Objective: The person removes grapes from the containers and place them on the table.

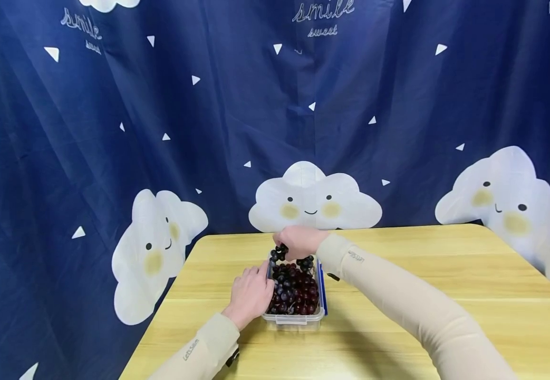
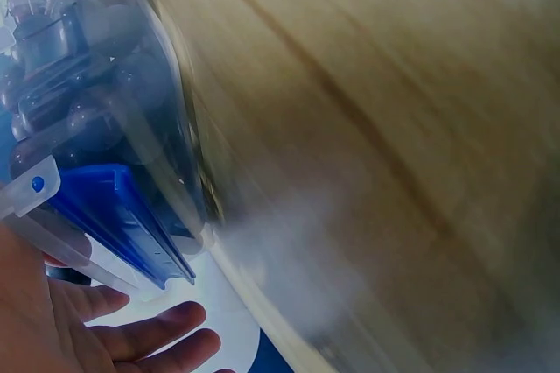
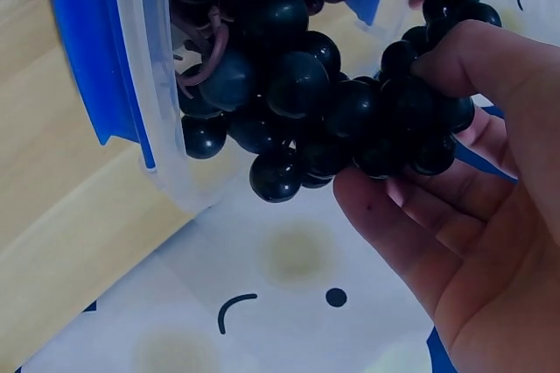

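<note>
A clear plastic container (image 1: 296, 320) with blue side clips stands on the table, filled with dark grapes (image 1: 293, 287). My right hand (image 1: 299, 241) is over its far end and holds part of a bunch of black grapes (image 3: 359, 119) between thumb and fingers. That bunch hangs at the container's rim, with a stem (image 3: 214, 49) showing among the grapes. Along the container's left side lies my left hand (image 1: 251, 292), fingers pointing forward. In the left wrist view its loosely extended fingers (image 2: 157, 334) reach past a lowered blue clip (image 2: 122, 220).
The light wooden table (image 1: 445, 295) reaches to a dark blue curtain (image 1: 237, 116) printed with white clouds and triangles. Another blue clip (image 1: 323, 290) hangs along the container's right side.
</note>
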`<state>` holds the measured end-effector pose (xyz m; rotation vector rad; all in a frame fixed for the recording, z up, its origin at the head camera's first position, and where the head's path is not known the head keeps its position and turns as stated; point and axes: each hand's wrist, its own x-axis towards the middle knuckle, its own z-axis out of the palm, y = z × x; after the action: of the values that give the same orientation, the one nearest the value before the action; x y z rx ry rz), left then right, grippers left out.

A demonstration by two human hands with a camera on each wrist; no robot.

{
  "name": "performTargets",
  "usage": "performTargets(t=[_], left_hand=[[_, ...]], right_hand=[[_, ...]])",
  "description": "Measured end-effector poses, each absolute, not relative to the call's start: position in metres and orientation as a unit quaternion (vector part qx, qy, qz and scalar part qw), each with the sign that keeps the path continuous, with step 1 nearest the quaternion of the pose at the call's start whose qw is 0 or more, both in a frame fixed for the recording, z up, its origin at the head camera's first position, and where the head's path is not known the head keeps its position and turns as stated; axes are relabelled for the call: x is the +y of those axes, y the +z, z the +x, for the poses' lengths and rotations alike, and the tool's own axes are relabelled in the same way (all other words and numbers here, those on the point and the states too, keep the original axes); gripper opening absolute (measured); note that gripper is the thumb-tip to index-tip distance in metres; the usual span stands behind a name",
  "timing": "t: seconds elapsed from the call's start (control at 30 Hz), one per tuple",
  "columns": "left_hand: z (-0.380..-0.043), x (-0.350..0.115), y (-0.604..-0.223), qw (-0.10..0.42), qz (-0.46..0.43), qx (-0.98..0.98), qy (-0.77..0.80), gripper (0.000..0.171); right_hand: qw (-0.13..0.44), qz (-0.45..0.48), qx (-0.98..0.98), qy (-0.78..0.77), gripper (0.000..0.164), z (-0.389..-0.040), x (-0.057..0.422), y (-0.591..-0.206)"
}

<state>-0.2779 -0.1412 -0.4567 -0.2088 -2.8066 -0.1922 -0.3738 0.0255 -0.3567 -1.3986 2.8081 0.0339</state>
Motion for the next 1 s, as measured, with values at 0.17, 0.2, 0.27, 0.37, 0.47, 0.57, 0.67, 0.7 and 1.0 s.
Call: performTargets(t=[0.17,0.2,0.27,0.37,0.47,0.57,0.67,0.7,1.0], left_hand=[[-0.279,-0.14,-0.456,0.161,-0.073,-0.982,-0.067,0.05],[-0.279,-0.14,-0.456,0.161,-0.074,-0.982,-0.066,0.05],[-0.278,-0.139,-0.456,0.159,-0.076,-0.982,-0.067,0.049],[-0.278,-0.138,-0.458,0.157,-0.077,-0.982,-0.069,0.049],[-0.278,-0.139,-0.46,0.156,-0.075,-0.982,-0.068,0.049],[-0.278,-0.14,-0.461,0.156,-0.074,-0.982,-0.071,0.049],[-0.278,-0.14,-0.46,0.156,-0.074,-0.982,-0.075,0.05],[-0.279,-0.141,-0.46,0.156,-0.074,-0.982,-0.076,0.05],[-0.279,-0.141,-0.457,0.158,-0.073,-0.982,-0.071,0.05]], right_hand=[[-0.038,-0.455,0.889,0.017,0.033,-0.369,0.033,-0.349],[-0.044,-0.455,0.889,0.019,0.033,-0.367,0.034,-0.348],[-0.05,-0.454,0.889,0.015,0.034,-0.364,0.037,-0.345],[-0.057,-0.454,0.889,0.009,0.035,-0.36,0.04,-0.342],[-0.064,-0.458,0.887,-0.001,0.035,-0.357,0.042,-0.339],[-0.076,-0.464,0.883,-0.007,0.034,-0.355,0.045,-0.337],[-0.091,-0.466,0.88,-0.012,0.033,-0.353,0.049,-0.333],[-0.096,-0.466,0.879,-0.015,0.032,-0.353,0.051,-0.332],[-0.11,-0.443,0.89,-0.013,0.035,-0.345,0.063,-0.321]])
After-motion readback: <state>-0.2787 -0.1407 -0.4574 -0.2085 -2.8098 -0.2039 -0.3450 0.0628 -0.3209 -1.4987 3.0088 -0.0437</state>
